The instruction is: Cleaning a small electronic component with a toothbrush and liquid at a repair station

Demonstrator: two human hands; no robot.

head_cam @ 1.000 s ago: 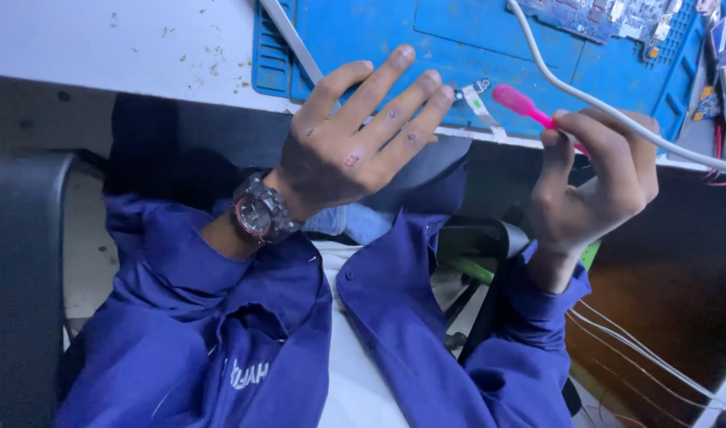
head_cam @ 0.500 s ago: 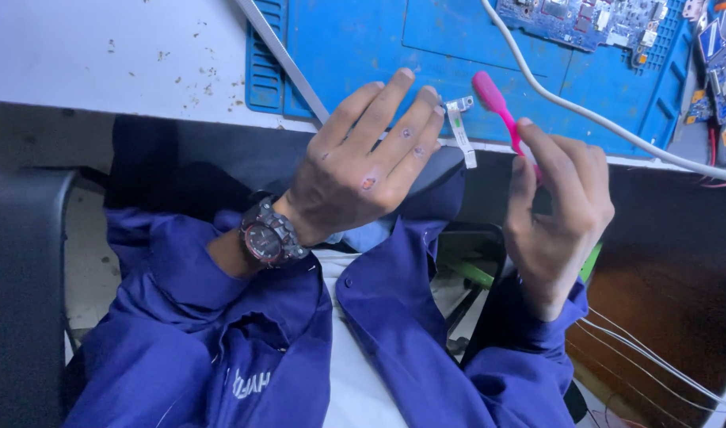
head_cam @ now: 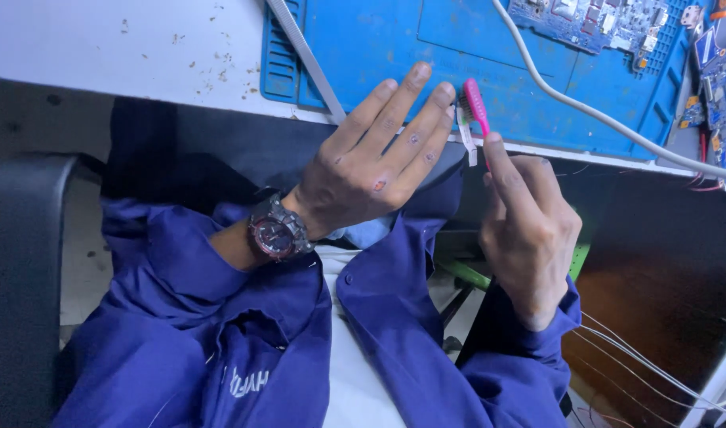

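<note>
Brush [head_cam: 474, 105], pink-handled, stands up out of the right hand [head_cam: 529, 230], its bristle head turned toward a small pale strip [head_cam: 466, 136] that shows at the fingertips of the left hand [head_cam: 363, 170]. Both are held in the air just in front of the tabletop [head_cam: 117, 55] edge, over the lap, with the blue mat [head_cam: 394, 47] behind them.

The right hand's fingers are curled shut around the brush handle, forefinger laid up along it. The left hand's fingers are stretched out nearly straight and close together; the strip sits at their tips, but the grip is on the far side of the hand, so I cannot tell just how it is pinched. A watch [head_cam: 276, 234] sits on the left wrist, and blue sleeves [head_cam: 181, 317] cover both arms.

Judging from the pose, the step in hand looks like brushing the strip clean: bristles and strip are touching or very nearly so. Any stroke from here would call for a light, short pass along the strip, with the left fingers keeping it braced so it does not bend or flick away.

On the mat's far side lie circuit boards [head_cam: 592, 20], and a white cable [head_cam: 616, 119] runs across it.
</note>
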